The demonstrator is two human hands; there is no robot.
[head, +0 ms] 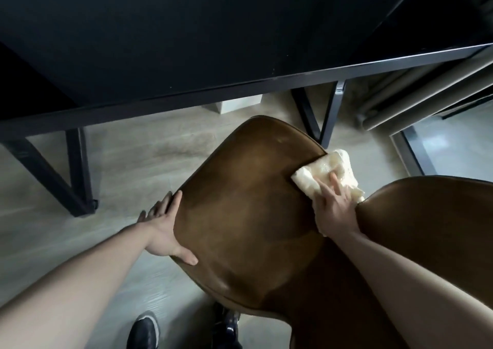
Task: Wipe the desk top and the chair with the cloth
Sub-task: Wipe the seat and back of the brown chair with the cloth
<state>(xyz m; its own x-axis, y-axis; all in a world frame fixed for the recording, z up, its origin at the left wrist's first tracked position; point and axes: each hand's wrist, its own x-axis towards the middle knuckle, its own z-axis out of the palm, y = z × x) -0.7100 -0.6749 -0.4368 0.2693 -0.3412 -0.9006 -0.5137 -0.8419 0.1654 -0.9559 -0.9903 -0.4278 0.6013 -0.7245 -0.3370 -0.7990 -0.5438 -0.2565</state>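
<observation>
A brown leather chair [248,210] fills the lower middle of the head view, its seat tilted toward me and its curved back at lower right. My left hand [165,228] grips the seat's left edge, thumb on top and fingers wrapped under. A folded cream cloth [317,174] lies on the seat's right side near the edge. My right hand [333,207] presses flat on the cloth, fingers spread over it. The black desk top [186,33] spans the upper part of the view, beyond the chair.
Black metal desk legs [77,172] stand on the pale wood floor at left, and another pair [317,114] stands behind the chair. Grey rolled material [426,92] lies at right. A white box [234,104] sits under the desk. My dark shoes [144,332] show at the bottom.
</observation>
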